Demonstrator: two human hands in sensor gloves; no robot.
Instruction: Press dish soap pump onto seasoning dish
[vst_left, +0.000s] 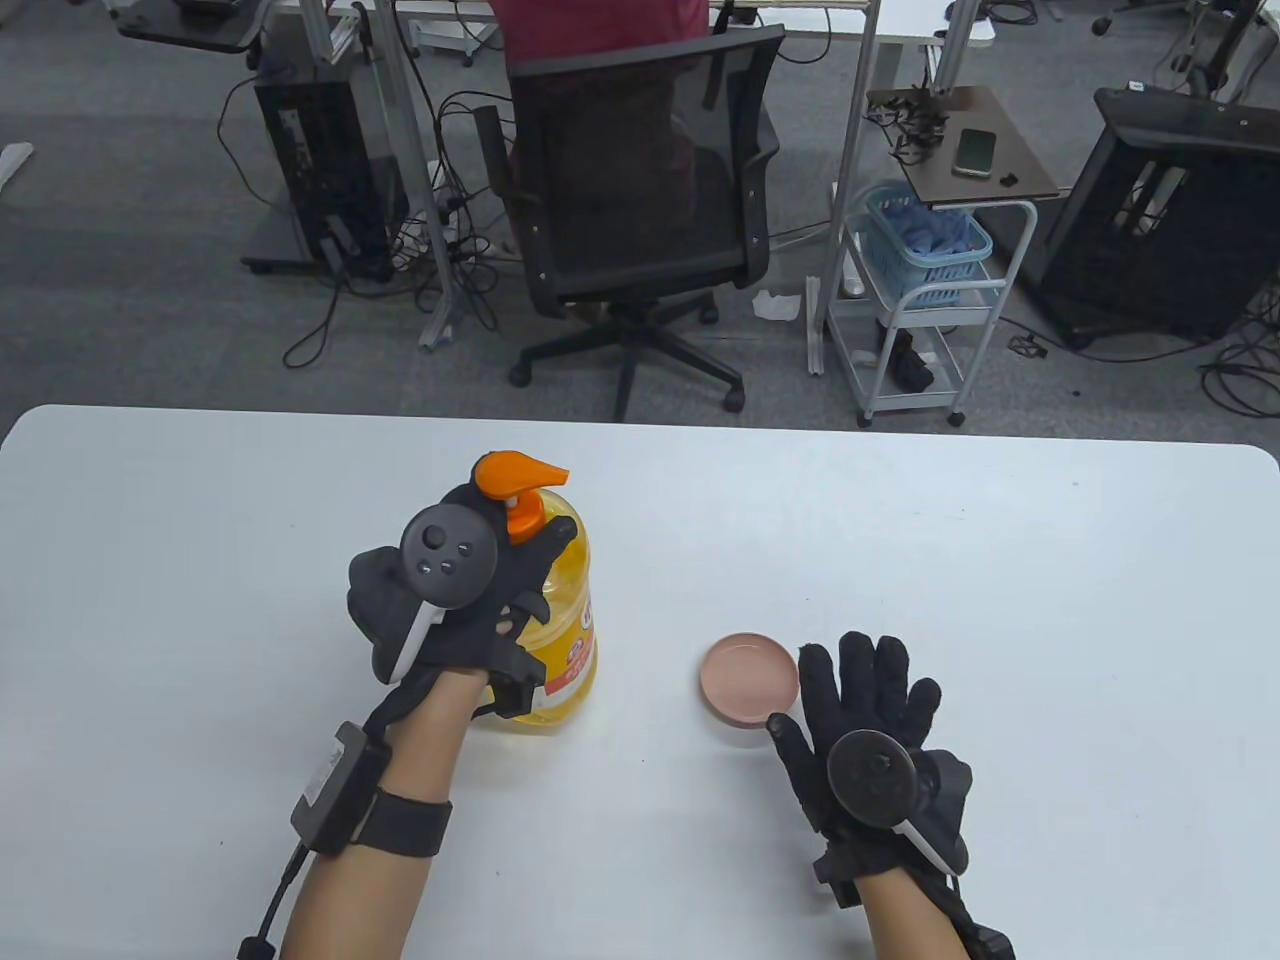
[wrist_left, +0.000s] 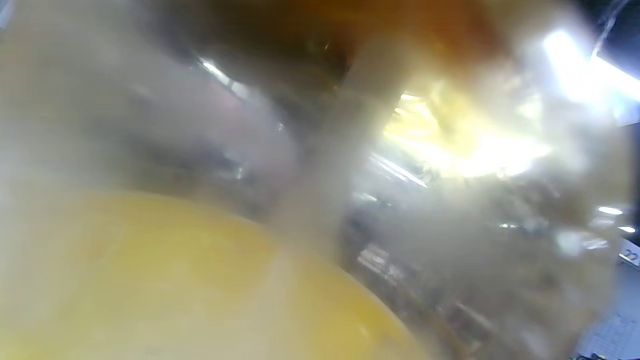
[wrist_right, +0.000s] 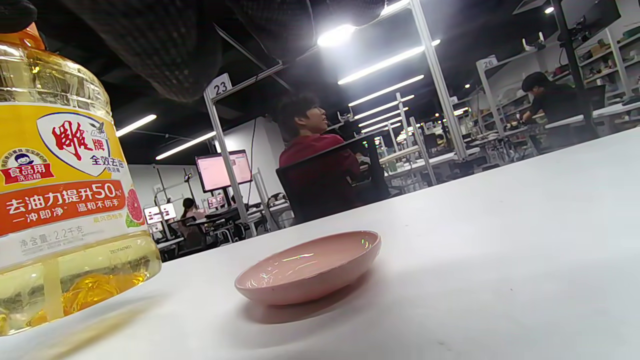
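The dish soap bottle (vst_left: 560, 620) stands upright on the white worktop (vst_left: 1000, 560), its long axis vertical, left of centre. Its orange pump head (vst_left: 515, 475) sits at the top with the spout pointing toward the table view's right — the side where the seasoning dish (vst_left: 750, 680) lies, though the spout stops well short of it. The bottle is clear, rounded plastic holding yellow liquid, wrapped in a yellow and orange label with Chinese print; the right wrist view shows the dip tube inside. The left hand (vst_left: 450, 590) grips the bottle from its left side, fingers wrapped round the upper body just below the pump. The left wrist view is a blur of yellow and glare. The dish is a small, shallow, round saucer — glossy pink, ceramic-looking. The right hand (vst_left: 865, 730) lies flat, fingers spread wide, holding nothing, its thumb tip at the dish's near rim.
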